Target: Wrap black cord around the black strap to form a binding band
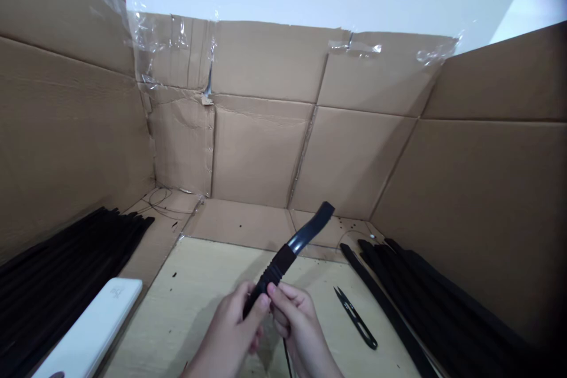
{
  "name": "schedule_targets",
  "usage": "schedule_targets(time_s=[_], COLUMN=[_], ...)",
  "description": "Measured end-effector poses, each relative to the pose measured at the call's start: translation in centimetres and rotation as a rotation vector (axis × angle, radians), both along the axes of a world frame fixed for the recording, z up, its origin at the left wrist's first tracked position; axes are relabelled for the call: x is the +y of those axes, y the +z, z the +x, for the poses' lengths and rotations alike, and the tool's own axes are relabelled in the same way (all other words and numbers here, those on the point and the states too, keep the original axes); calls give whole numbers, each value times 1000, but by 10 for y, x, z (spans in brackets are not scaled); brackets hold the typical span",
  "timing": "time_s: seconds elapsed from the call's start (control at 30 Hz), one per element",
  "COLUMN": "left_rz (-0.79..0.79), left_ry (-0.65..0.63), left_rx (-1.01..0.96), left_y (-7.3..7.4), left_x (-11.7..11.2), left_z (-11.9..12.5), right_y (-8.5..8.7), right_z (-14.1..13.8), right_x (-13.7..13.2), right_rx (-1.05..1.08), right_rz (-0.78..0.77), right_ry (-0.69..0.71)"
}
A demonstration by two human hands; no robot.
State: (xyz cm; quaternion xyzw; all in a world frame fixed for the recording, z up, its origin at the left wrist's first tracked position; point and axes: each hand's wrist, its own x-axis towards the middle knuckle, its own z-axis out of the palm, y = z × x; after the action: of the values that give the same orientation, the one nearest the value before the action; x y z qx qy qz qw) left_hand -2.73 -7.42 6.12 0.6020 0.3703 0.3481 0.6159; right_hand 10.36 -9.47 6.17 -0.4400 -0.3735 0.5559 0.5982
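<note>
From my place at a distance I look down over the two hands, and they work together in the middle of the view. The left hand [228,331] and the right hand [296,331] both hold a black strip [305,233] in front of the body. The fingers [281,298] of both hands are closed together and clamped on the strip, at its darker ribbed part. The upper end of the strip is glossy and stands up tilted toward the far right, above the counter [146,331]. A thin black end hangs down below the hands, but I cannot tell if it belongs to the same strip.

The counter is a pale wooden board with small dark spots. On it, just right of the right hand, lies a pair of black thread snips [355,318]. Beside them one long black band [385,307] lies along the right edge, and next to it is a pile of black bands [443,295]. On the left side there is another pile of black bands [57,271], and a flat white box [88,331] lies near the front left corner of the board. Brown cardboard walls [266,118] stand around all of this, and clear tape [354,46] is on their top edge. Thin wire [157,201] lies on the cardboard floor at the far left corner.
</note>
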Motion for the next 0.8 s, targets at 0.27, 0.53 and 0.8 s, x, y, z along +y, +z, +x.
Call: schedule_targets(time_s=[0.27, 0.53, 0.8], left_rz=[-534, -30, -377], left_ry=[-285, -36, -273], left_rx=[-115, 51, -212], left_y=[4, 1, -1], left_x=[4, -1, 5], left_z=[-1, -1, 2], right_y=[5, 4, -1], right_z=[-6, -1, 1], right_x=[-10, -2, 0], right_rx=[35, 29, 111], right_rz=[-42, 4, -72], right_ry=[81, 21, -14])
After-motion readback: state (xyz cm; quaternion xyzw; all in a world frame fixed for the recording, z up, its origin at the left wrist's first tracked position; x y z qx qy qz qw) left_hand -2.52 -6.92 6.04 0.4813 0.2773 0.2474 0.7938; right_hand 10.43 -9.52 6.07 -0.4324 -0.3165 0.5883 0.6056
